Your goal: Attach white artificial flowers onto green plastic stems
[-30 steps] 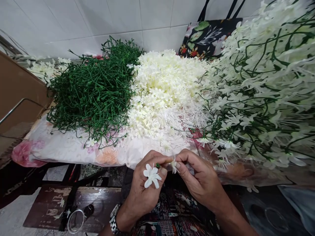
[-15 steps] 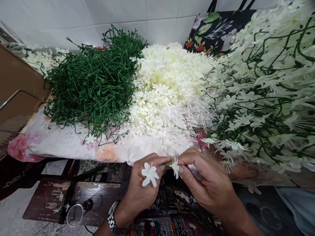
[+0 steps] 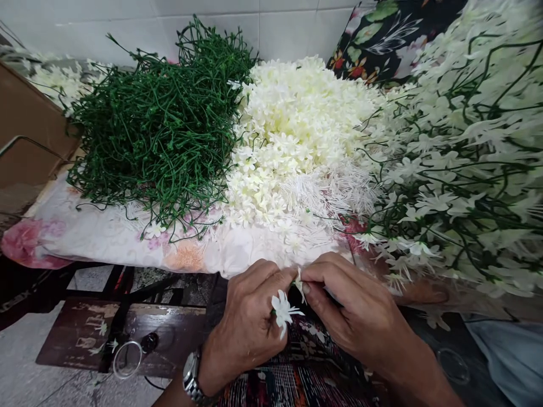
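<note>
Small blossom (image 3: 299, 287): at lower centre, near the front edge of the floral cloth (image 3: 240, 246)
Right hand (image 3: 354, 299): pinching the small blossom — thumb against forefinger
Left hand (image 3: 250, 308): curled, gripping a white flower (image 3: 281, 310), petals sticking out
Beyond: green stems (image 3: 156, 124), white blossom heap (image 3: 297, 124) alongside — stemmed flowers (image 3: 449, 169) rightmost

The cloth-covered table (image 3: 114, 229) carries several kinds of things — green stems (image 3: 161, 124) on the left, white blossoms (image 3: 297, 124) in the middle, thin white filaments (image 3: 335, 189) nearer, stemmed white flowers (image 3: 445, 186) on the right.
</note>
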Action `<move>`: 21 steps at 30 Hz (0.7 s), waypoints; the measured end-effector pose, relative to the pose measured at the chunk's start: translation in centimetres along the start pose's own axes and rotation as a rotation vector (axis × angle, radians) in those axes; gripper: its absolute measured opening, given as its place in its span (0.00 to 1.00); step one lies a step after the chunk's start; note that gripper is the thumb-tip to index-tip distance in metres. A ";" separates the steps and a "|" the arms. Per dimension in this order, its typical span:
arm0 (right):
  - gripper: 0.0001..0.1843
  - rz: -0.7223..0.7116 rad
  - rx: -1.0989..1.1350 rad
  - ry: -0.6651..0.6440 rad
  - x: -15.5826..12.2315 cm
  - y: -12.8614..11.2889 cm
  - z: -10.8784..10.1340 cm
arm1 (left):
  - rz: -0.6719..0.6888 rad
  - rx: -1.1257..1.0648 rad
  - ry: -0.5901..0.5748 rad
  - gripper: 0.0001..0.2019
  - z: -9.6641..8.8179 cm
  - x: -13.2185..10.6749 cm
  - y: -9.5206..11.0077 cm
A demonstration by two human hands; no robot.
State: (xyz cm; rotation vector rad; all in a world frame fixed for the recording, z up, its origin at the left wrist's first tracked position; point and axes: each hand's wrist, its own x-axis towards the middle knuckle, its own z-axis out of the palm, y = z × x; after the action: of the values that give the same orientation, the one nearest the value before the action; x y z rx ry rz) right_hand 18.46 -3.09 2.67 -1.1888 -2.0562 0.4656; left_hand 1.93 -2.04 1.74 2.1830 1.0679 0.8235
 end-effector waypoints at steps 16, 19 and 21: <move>0.08 -0.052 -0.084 0.005 -0.3 0.5 1.1 | -0.082 -0.107 -0.031 0.11 0.3 0.4 -0.7; 0.09 -0.062 -0.088 -0.003 -0.4 0.7 1.3 | -0.092 -0.121 -0.032 0.12 0.3 0.5 -0.7; 0.08 -0.059 -0.083 -0.006 -0.4 0.7 1.4 | -0.088 -0.126 -0.026 0.12 0.3 0.5 -0.8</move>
State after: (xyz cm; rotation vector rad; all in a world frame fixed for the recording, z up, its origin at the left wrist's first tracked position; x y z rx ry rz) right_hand 17.96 -3.05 1.10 -1.1726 -2.1276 0.3586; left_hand 2.02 -1.31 1.13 2.0228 1.0621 0.7991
